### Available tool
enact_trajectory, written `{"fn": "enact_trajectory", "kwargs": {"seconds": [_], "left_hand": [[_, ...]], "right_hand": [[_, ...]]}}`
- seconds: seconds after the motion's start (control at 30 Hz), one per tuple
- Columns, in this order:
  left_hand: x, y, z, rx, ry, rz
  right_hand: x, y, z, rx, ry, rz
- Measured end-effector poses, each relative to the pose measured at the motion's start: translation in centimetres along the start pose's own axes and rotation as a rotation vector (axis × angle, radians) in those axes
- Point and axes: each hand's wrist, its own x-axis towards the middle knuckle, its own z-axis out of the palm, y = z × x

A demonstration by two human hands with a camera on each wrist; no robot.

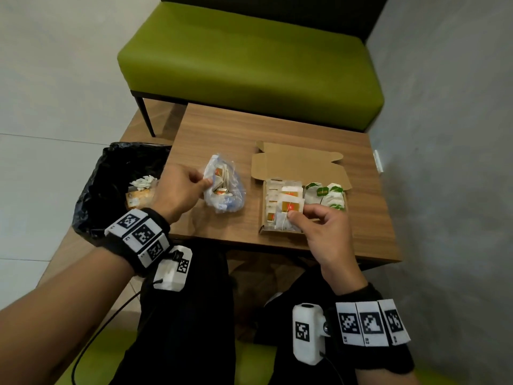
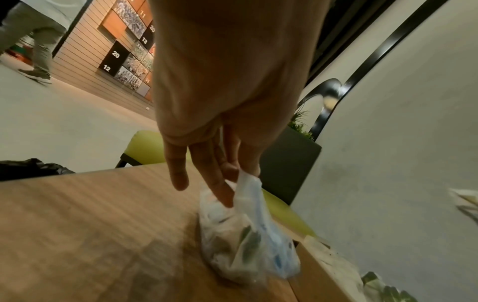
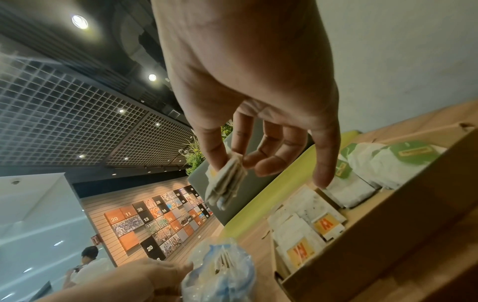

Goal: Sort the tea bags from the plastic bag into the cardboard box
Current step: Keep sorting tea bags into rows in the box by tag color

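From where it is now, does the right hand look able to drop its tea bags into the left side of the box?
Probably yes. The right hand pinches a few tea bags just above the open cardboard box, whose lid is folded back. Nothing lies between them; the left hand is away at the plastic bag.

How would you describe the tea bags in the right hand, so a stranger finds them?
On the wooden table, find the open cardboard box. Over its near left part, the right hand pinches white tea bags; alone, they are lifted.
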Motion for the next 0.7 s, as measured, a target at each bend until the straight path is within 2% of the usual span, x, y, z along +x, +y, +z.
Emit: {"fn": "enact_trajectory", "kwargs": {"seconds": [0.07,0.17,0.23,0.27,0.33,0.4,0.47,0.5,0.57,0.7], "left_hand": [[0.0,-0.2,0.2,0.029,-0.019,-0.012],[-1.2,1.1,-0.2,0.145,0.105,0.022],[-3.2,2.7,-0.3,0.122,0.169,0.14],[-4.4,3.5,-0.2,0.084,0.14,0.215],[-6.7,4.5,0.5,-0.041,-0.082,0.29],[-8.4,5.0,1.6,-0.236,-0.375,0.255],[-9.4,5.1,2.8,-0.389,-0.535,0.248],[-9.7,5.1,3.3,-0.4,-0.55,0.282],[-9.8,4.8,4.3,-0.347,-0.498,0.345],[-10.0,4.7,5.5,-0.28,-0.361,0.332]], "right_hand": [[0.1,0.5,-0.1,0.02,0.018,0.002],[0.2,1.4,-0.3,0.105,-0.017,0.028],[0.0,1.8,-0.4,0.164,-0.059,0.041],[0.0,2.0,-0.4,0.189,-0.078,0.041],[0.0,2.1,-0.3,0.239,-0.128,0.034],[0.0,2.2,-0.1,0.294,-0.192,0.013],[-0.1,2.3,0.0,0.335,-0.229,0.0],[-0.1,2.3,-0.1,0.34,-0.233,-0.008],[0.0,2.5,-0.3,0.314,-0.221,-0.026],[0.2,3.3,-0.7,0.246,-0.148,-0.035]]}}
